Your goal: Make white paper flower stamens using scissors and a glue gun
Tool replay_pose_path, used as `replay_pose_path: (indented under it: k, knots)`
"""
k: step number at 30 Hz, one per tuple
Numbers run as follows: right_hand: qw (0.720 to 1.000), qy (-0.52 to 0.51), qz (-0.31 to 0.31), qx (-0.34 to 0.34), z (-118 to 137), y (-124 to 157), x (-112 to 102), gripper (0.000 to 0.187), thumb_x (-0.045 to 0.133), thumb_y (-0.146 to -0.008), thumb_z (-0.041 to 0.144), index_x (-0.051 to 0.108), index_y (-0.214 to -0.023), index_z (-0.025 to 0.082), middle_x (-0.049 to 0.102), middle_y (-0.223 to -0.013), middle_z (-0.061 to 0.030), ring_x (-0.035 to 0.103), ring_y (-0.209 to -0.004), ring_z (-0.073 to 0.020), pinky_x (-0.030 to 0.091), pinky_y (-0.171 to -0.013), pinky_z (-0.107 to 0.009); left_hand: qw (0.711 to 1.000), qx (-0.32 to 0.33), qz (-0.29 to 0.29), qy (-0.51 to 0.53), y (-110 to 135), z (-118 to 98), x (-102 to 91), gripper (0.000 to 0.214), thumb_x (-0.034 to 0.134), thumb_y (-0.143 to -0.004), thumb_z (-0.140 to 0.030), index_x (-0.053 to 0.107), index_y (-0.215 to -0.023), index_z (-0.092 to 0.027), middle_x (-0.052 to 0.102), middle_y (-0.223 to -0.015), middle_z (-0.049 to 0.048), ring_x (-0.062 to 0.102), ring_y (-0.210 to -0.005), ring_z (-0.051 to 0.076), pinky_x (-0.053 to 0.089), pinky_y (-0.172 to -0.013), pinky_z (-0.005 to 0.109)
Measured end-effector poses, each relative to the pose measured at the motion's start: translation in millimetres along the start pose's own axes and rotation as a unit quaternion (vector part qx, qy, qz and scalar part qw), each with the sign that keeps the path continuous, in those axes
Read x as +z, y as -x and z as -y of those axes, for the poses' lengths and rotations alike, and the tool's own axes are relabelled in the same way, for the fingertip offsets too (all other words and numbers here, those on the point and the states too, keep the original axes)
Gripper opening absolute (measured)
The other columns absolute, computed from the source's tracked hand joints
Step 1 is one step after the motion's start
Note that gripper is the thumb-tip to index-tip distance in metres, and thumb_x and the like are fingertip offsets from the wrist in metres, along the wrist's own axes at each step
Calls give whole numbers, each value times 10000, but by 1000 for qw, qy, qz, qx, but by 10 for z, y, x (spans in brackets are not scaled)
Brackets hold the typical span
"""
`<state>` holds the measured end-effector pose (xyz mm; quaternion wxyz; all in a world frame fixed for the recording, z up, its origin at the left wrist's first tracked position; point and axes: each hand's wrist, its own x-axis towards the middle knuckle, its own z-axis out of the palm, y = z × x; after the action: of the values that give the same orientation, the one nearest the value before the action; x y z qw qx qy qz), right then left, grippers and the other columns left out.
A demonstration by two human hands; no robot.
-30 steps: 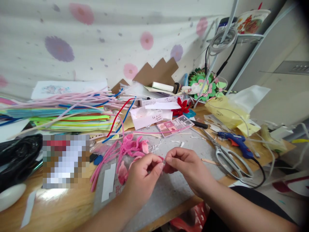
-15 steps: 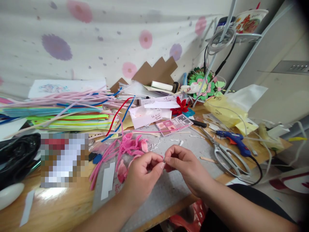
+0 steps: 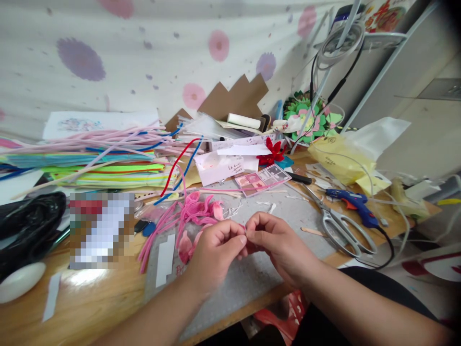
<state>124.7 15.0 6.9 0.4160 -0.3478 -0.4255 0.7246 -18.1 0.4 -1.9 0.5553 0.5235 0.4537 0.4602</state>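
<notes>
My left hand point(image 3: 219, 252) and my right hand point(image 3: 275, 242) meet fingertip to fingertip above the grey cutting mat point(image 3: 230, 307). Both are closed in a pinch. Whatever lies between the fingers is too small and too covered to name; only a speck of pink shows there. Just beyond and left of my left hand lie bent pink pipe cleaners point(image 3: 196, 209). Pink petal shapes point(image 3: 185, 247) made of the same fuzzy stuff lie close beside that hand, partly hidden by it. White scraps point(image 3: 234, 209) are scattered on the mat past my fingertips.
Scissors point(image 3: 345, 233) and a blue glue gun point(image 3: 355, 204) lie at the right. Bundles of coloured pipe cleaners point(image 3: 104, 175) fill the back left. A makeup palette point(image 3: 262, 180) and a red flower point(image 3: 271, 151) sit at the back. A black plastic bag point(image 3: 32, 226) lies far left.
The view has shifted slightly, so the table things appear a little to the right. My fingertips have come closer together, and the small dark bit between them no longer shows.
</notes>
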Motion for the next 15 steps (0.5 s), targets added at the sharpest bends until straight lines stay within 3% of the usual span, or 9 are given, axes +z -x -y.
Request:
replay_pose_path:
  k: [8, 15]
  knots:
    - [998, -46, 9, 40, -37, 12, -4, 176, 713, -664, 228, 550, -650, 162, 574, -568, 28, 538, -504, -112, 436, -598, -295, 999, -41, -1, 18, 12, -28, 24, 114, 529, -688, -180, 549, -577, -169, 484, -436, -58, 399, -404, 71, 285, -431, 203]
    - [993, -87, 26, 75, -51, 8, -89, 163, 695, -702, 279, 612, -663, 144, 583, -580, 3, 565, -554, -133, 465, -588, -298, 997, -58, -1, 48, 13, -42, 20, 147, 552, -703, -195, 539, -559, -168, 495, -411, -56, 403, -400, 69, 302, -445, 201]
